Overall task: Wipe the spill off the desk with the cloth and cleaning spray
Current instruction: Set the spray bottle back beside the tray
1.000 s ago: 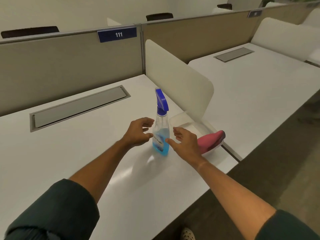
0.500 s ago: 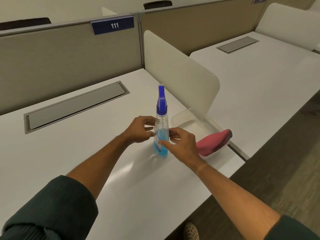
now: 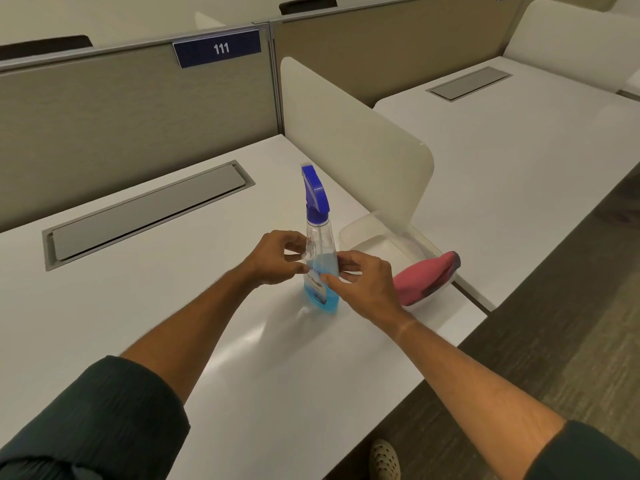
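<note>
A clear spray bottle (image 3: 320,251) with blue liquid and a blue trigger head stands upright on the white desk (image 3: 156,306). My left hand (image 3: 277,259) touches its left side with the fingertips. My right hand (image 3: 360,285) pinches it from the right, thumb across the label. A pink cloth (image 3: 427,278) lies rolled in a clear plastic tray (image 3: 367,233) just right of the bottle, at the desk's right edge. A faint wet sheen shows on the desk in front of the bottle.
A grey cable flap (image 3: 145,213) is set into the desk at the back left. A white divider panel (image 3: 356,147) stands behind the tray. A beige partition with a "111" sign (image 3: 218,48) closes the back. The desk's front edge runs diagonally at the right, floor beyond.
Both hands have closed in from either side until their fingers touch the bottle. The bottle's trigger head has turned. The camera has tilted down a little.
</note>
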`<act>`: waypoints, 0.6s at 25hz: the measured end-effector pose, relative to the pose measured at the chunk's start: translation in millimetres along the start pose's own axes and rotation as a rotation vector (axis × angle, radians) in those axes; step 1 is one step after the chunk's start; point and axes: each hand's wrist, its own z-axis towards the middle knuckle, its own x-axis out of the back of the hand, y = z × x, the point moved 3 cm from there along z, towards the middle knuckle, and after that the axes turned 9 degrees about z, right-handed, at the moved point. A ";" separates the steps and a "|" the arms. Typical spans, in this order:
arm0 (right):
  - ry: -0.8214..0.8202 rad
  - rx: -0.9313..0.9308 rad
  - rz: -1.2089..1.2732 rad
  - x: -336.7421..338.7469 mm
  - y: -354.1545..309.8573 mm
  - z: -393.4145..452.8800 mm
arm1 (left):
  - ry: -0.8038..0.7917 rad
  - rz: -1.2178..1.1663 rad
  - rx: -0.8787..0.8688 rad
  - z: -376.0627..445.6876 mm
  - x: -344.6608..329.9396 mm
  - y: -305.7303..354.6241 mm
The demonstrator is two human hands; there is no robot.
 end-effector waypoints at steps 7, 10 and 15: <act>-0.069 0.069 0.027 20.3 -15.1 2.9 | 0.052 0.050 -0.085 -16.7 14.8 17.3; -0.106 0.099 0.056 32.5 -26.6 5.3 | 0.085 0.077 -0.121 -23.3 21.5 30.2; -0.183 0.110 0.074 58.6 -42.5 23.4 | 0.144 0.130 -0.154 -28.9 32.6 54.6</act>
